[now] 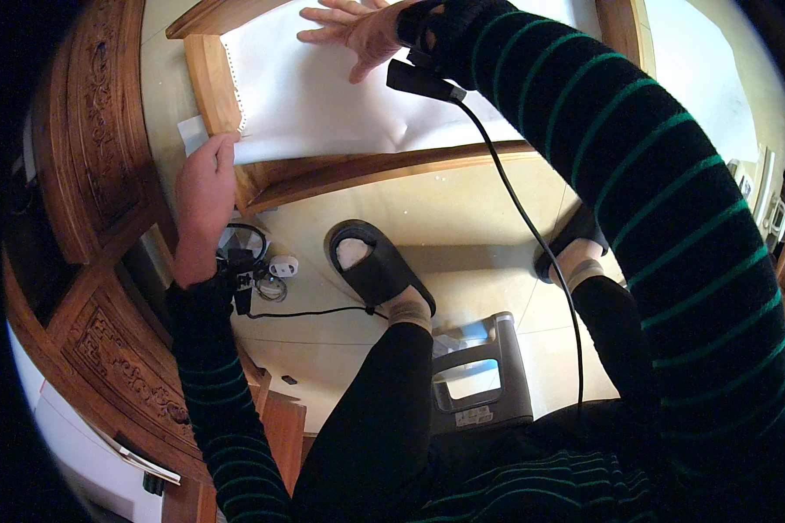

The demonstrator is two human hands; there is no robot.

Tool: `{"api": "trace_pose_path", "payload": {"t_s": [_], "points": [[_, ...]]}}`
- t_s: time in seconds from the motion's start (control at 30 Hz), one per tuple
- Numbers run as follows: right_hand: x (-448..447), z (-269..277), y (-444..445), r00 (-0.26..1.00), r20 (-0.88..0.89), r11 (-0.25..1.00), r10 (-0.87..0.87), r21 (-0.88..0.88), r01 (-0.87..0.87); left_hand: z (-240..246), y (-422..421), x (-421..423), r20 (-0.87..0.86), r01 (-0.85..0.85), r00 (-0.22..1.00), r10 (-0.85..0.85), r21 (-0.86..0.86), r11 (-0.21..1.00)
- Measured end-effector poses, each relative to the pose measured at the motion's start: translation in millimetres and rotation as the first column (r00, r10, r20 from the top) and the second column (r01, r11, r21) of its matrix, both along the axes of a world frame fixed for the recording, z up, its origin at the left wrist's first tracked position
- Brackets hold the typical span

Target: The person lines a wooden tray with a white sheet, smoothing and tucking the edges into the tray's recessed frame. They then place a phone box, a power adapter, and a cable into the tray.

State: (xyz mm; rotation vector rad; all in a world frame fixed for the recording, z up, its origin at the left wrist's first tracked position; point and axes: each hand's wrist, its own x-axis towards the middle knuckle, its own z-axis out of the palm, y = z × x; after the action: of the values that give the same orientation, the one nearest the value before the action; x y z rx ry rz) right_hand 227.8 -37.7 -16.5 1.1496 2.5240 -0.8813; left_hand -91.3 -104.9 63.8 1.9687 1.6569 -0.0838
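Note:
A smooth white sheet (340,124) lies inside a wooden frame (392,171). Along the short wooden end piece (210,85) runs its edge, with a row of small pale dots. At the near left corner my left hand (206,180) is closed, its thumb and fingers pinching the sheet's edge beside the wood; the exact grip is partly hidden. My right hand (360,31) is spread over the sheet, fingers apart and holding nothing. Whether its palm presses on the sheet cannot be told. Each wrist carries a black strapped-on device with a cable (530,222).
Carved wooden furniture (104,124) stands close on the left. A white plug adapter (283,266) and coiled wires (271,287) lie on the tiled floor near my slippered foot (373,261). Between my legs is a grey plastic stool (513,372). Another white sheet (700,85) is at right.

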Motion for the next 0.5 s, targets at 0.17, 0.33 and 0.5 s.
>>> {"api": "trace_pose_path", "payload": {"t_s": [0.17, 0.33, 0.5], "points": [[-0.2, 2.9, -0.6, 1.0, 0.012, 1.0, -0.007, -0.003, 0.007, 7.0, -5.9, 15.0, -0.002, -0.009, 1.0, 0.009, 0.02, 1.0], [0.7, 2.2, -2.5, 1.0, -0.009, 1.0, -0.013, 0.01, 0.013, -0.1, -9.4, 14.4, 0.04, 0.094, 0.994, -0.098, 0.1, 0.991], [0.7, 1.0, -1.5, 1.0, -0.009, 1.0, -0.008, 0.018, 0.008, 2.9, -11.0, 15.6, 0.045, 0.222, 0.971, -0.233, 0.173, 0.959]]}}
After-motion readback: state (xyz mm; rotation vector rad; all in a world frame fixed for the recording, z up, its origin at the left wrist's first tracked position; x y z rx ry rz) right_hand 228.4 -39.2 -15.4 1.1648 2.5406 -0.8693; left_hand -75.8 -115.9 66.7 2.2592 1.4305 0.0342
